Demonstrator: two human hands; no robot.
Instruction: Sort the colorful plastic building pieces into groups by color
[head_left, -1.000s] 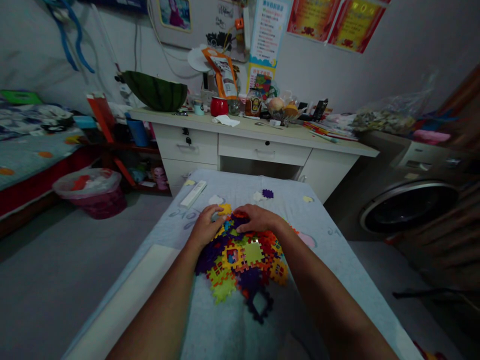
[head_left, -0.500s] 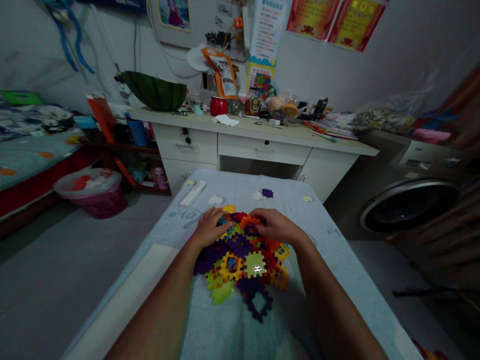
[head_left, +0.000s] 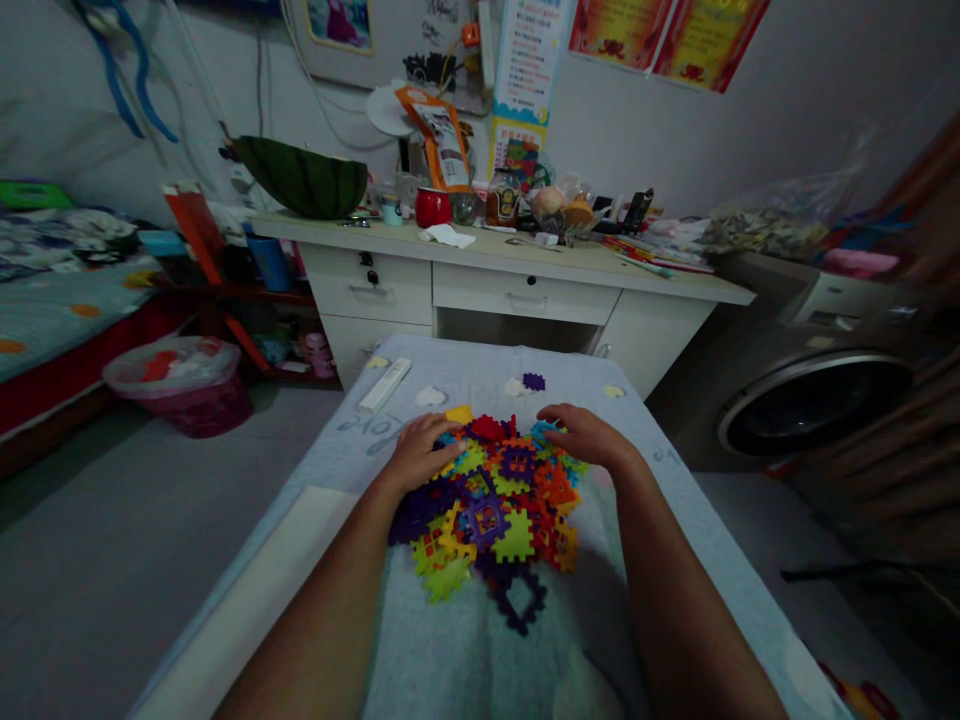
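Note:
A heap of flat plastic puzzle-edged tiles (head_left: 491, 500) in purple, yellow, green, orange and red lies on a pale blue cloth-covered table (head_left: 465, 660). My left hand (head_left: 417, 452) rests palm down on the heap's far left edge, fingers curved over the tiles. My right hand (head_left: 589, 437) lies on the heap's far right edge, fingers stretched toward the middle. Neither hand lifts a tile. A lone purple tile (head_left: 534, 381) and a white tile (head_left: 431, 396) lie farther back on the cloth.
A white stick-shaped box (head_left: 385, 384) lies at the table's far left. Beyond stands a white desk (head_left: 517, 285) crowded with a watermelon half (head_left: 301, 180), a red mug and packets. A washing machine (head_left: 817, 400) is at right, a lined bin (head_left: 180, 383) at left.
My right hand has slid from the middle of the heap to its right edge, uncovering more tiles. The tiles have spread and shifted. My left hand has barely moved.

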